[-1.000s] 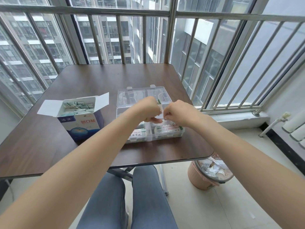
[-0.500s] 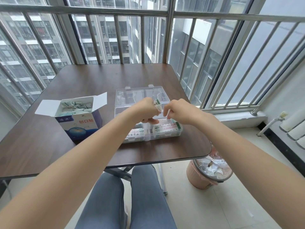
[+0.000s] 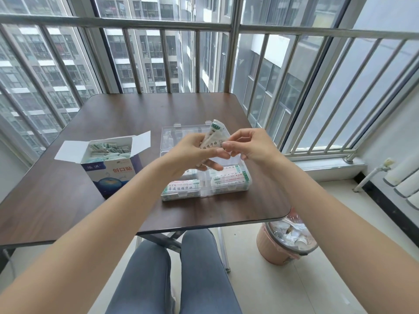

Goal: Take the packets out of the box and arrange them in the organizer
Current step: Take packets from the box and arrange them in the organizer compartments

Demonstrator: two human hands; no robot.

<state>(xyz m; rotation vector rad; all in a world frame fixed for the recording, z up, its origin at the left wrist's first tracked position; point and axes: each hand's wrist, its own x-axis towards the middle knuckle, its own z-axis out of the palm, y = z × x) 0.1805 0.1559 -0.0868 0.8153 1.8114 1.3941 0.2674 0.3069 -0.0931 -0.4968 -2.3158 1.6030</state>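
An open blue-and-white box (image 3: 108, 168) full of small packets stands at the table's left. A clear plastic organizer (image 3: 226, 184) lies right of it, with packets stacked in its two near compartments. My left hand (image 3: 192, 152) holds a small stack of white-and-green packets (image 3: 213, 135) upright above the organizer. My right hand (image 3: 249, 145) pinches the stack's lower right edge with thumb and forefinger. The organizer's middle compartments are hidden behind both hands.
The dark wooden table (image 3: 68, 200) stands against a railed window. A pink waste bin (image 3: 285, 241) with scraps sits on the floor at the table's right corner. My legs in jeans are under the near edge.
Both hands rose a little above the organizer, and the packet stack now stands taller and more exposed between them.
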